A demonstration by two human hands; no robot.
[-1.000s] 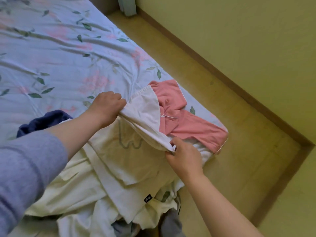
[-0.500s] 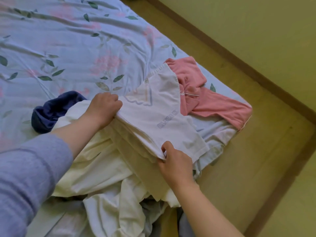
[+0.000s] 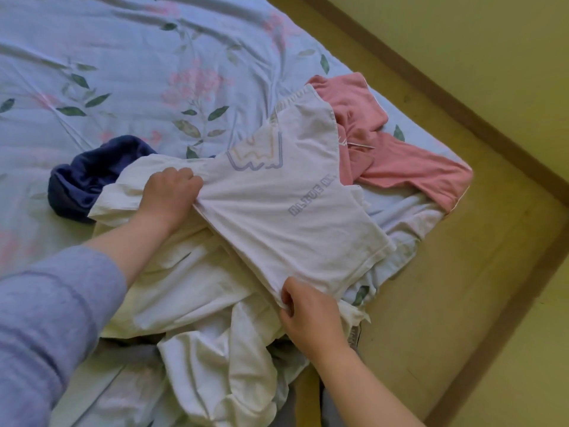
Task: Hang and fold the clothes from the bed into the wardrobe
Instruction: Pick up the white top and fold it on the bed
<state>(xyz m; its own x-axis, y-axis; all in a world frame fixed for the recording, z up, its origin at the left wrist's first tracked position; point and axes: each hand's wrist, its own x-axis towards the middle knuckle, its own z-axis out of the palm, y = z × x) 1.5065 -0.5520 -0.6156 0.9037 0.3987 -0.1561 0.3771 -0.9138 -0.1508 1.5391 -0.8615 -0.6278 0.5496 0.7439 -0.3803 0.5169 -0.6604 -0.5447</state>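
A white T-shirt (image 3: 286, 208) with grey lettering lies folded flat on top of a heap of cream and white clothes (image 3: 191, 291) at the bed's near corner. My left hand (image 3: 169, 192) grips its left folded edge. My right hand (image 3: 308, 315) pinches its near corner. A pink garment (image 3: 400, 167) lies crumpled just beyond the T-shirt, partly under it. A dark blue garment (image 3: 83, 183) pokes out from under the heap on the left. The wardrobe is not in view.
The bed (image 3: 123, 72) has a light blue floral sheet, bare across its far and left part. A strip of yellowish floor (image 3: 446, 288) runs along the bed's right side, bounded by a wall with a brown skirting board (image 3: 462, 97).
The T-shirt has been turned over to the right and laid flat, its printed side now up. Both hands followed it and kept their hold. The view dipped toward the heap.
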